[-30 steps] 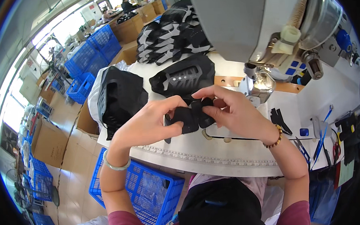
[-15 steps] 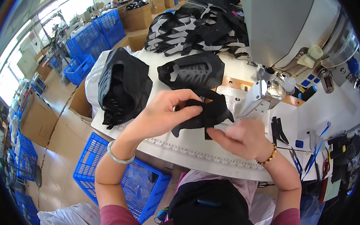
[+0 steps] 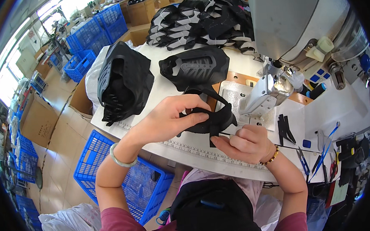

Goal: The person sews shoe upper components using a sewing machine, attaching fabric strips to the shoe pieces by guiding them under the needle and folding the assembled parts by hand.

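Observation:
My left hand point(image 3: 174, 118) pinches a black fabric shoe part point(image 3: 223, 118) between thumb and fingers, above the front of the white table point(image 3: 233, 157). A narrow black strip point(image 3: 214, 133) hangs from the lower side of that part. At the strip's edge, my right hand point(image 3: 249, 143) is closed, its thumb and forefinger pressed on the strip. Just beyond the piece stands the metal arm of a sewing machine point(image 3: 267, 94). A black shoe upper point(image 3: 195, 69) with grey lacing panels lies behind my hands, and a stack of black uppers point(image 3: 126, 81) stands to the left.
At the back a large pile of black and grey uppers point(image 3: 184, 23) covers the table. Loose black strips point(image 3: 285, 129), thread snips point(image 3: 303, 161) and a blue cord point(image 3: 325, 150) lie at right. A printed ruler point(image 3: 187, 149) runs along the front edge; below left is a blue crate point(image 3: 155, 196).
My right fingers have curled inward and closed at the black strip, which now shows longer below the fabric part. The left hand keeps its pinch. The whole view has shifted slightly.

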Tool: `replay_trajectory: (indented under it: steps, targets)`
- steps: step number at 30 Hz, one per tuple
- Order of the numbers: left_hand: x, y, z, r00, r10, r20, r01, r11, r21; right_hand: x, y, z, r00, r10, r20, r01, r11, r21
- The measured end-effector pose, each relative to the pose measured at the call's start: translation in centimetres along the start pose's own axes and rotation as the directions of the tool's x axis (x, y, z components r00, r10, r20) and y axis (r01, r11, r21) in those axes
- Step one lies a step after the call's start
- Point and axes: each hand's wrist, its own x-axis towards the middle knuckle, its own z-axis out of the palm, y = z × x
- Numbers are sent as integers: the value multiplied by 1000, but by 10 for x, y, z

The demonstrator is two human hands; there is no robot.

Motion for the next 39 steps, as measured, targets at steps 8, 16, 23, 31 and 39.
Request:
replay_trajectory:
  steps: [8,16,23,31,39]
  targets:
    - [-5,-5,2,997,74,30,-76,995,68,-3,-6,2,1000,26,6,-26,998,51]
    - [-7,13,6,999,4,38,-3,1000,-20,1,7,-23,344,593,728,-866,-100,490]
    - [-8,27,37,983,183,9,-181,968,176,-13,-10,-45,454,722,522,-846,166,506]
    - [-13,14,49,903,418,96,-413,784,464,-31,-24,-43,468,809,355,-822,251,511]
    - [-24,10,48,892,450,51,-415,768,488,-24,-28,-41,421,787,452,-821,118,559]
